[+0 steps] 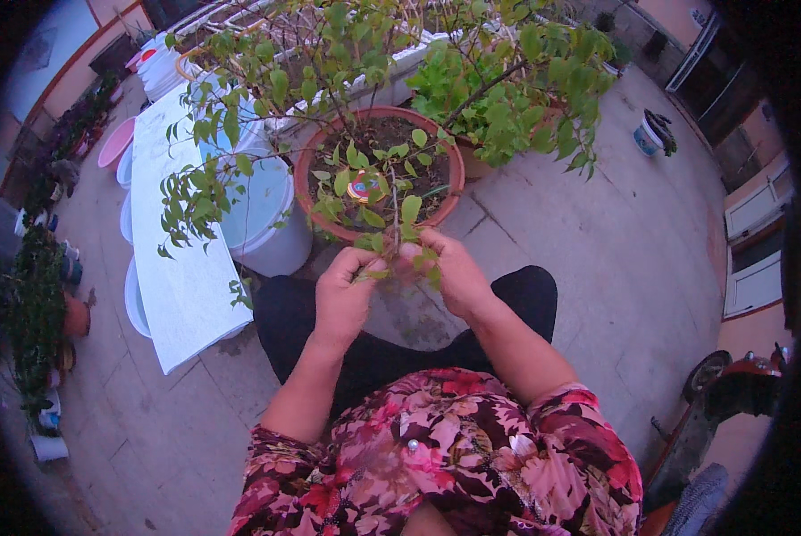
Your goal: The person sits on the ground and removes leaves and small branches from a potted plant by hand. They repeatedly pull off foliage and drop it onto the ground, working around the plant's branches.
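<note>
A thin leafy branch (395, 201) points away from me over a terracotta-coloured pot (451, 201). Its near end lies between my two hands. The fingers of my left hand (348, 288) are closed around the cut-looking lower part and a leaf or two. On the other side my right hand (455, 275) pinches at the same stem, its fingertips slightly blurred. Dark soil (400, 127) fills the pot, and a small round red-and-yellow object (365, 186) lies on it, partly behind leaves. Taller branches with green leaves (373, 60) rise from the pot and spread to both sides.
Left of the pot, a white board (179, 268) lies across several tubs, beside a white bucket (273, 228). A bushy green plant (460, 100) grows close behind on the right. Further off stand a small bucket (648, 137) and a parked scooter (735, 382). Potted plants (38, 301) line the left.
</note>
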`<state>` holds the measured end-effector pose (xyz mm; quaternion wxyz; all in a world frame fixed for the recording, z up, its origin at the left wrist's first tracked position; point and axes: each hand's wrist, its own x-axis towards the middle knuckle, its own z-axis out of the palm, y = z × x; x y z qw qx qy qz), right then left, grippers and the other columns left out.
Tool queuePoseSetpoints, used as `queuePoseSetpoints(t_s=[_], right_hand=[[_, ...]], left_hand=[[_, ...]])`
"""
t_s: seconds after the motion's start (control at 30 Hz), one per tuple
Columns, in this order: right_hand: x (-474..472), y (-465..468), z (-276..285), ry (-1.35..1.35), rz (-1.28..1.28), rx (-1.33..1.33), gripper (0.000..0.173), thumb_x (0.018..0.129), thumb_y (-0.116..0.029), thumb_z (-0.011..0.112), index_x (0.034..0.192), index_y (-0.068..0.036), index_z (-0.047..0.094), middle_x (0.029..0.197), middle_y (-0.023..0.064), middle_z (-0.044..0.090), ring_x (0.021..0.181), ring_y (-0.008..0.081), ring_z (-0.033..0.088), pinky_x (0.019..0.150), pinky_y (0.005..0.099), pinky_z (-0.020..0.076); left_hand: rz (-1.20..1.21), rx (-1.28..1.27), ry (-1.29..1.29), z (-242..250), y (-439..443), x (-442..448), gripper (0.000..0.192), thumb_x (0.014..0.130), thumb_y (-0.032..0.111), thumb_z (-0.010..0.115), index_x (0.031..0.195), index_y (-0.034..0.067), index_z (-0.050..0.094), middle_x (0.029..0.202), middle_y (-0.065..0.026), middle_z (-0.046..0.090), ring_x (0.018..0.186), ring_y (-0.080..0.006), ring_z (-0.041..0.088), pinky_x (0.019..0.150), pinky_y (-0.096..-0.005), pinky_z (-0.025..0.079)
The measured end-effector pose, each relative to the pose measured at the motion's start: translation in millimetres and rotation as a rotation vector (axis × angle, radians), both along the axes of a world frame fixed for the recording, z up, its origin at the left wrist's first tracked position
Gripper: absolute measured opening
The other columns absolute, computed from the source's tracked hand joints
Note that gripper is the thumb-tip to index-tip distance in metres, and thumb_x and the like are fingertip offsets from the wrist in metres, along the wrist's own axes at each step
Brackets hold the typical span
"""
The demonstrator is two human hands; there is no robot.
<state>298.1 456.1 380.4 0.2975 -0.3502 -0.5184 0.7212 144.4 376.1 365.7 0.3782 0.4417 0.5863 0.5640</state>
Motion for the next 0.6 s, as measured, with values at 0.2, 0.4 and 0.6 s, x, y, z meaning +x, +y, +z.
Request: queuePoseSetpoints(t_s=[0.2,0.4,0.6], right_hand=[[-0.9,0.9,-0.9,0.000,-0.131,0.038,0.027,0.090,-0.023,0.063,0.105,-0.001,0.065,0.082,-0.0019,0.061,0.071,0.0071,0.053,0.064,0.0225,0.0419],[10.2,-4.4,-1.1,0.040,-0.109,0.106,0.019,0.087,-0.018,0.064,0.095,-0.002,0.068,0.081,0.0001,0.063,0.067,0.0087,0.054,0.061,0.0244,0.0424],[36.8,-2.4,5.3,0.319,0.082,-0.076,0.016,0.084,-0.018,0.065,0.083,-0.002,0.065,0.074,0.0043,0.062,0.060,0.0127,0.055,0.058,0.0269,0.0430]], left_hand=[[-0.010,0.057,0.068,-2.4,1.8,3.5,0.012,0.085,0.006,0.065,0.094,-0.001,0.063,0.089,-0.0048,0.059,0.084,-0.0117,0.056,0.078,-0.0243,0.043],[-0.007,0.119,0.138,-4.8,2.4,0.3,0.009,0.087,0.008,0.063,0.091,0.000,0.062,0.083,0.0004,0.057,0.077,-0.0069,0.050,0.070,-0.0218,0.041],[0.001,-0.084,-0.218,1.9,2.0,-5.1,0.007,0.088,0.009,0.062,0.092,0.004,0.063,0.075,0.0041,0.055,0.063,-0.0040,0.047,0.059,-0.0198,0.038]])
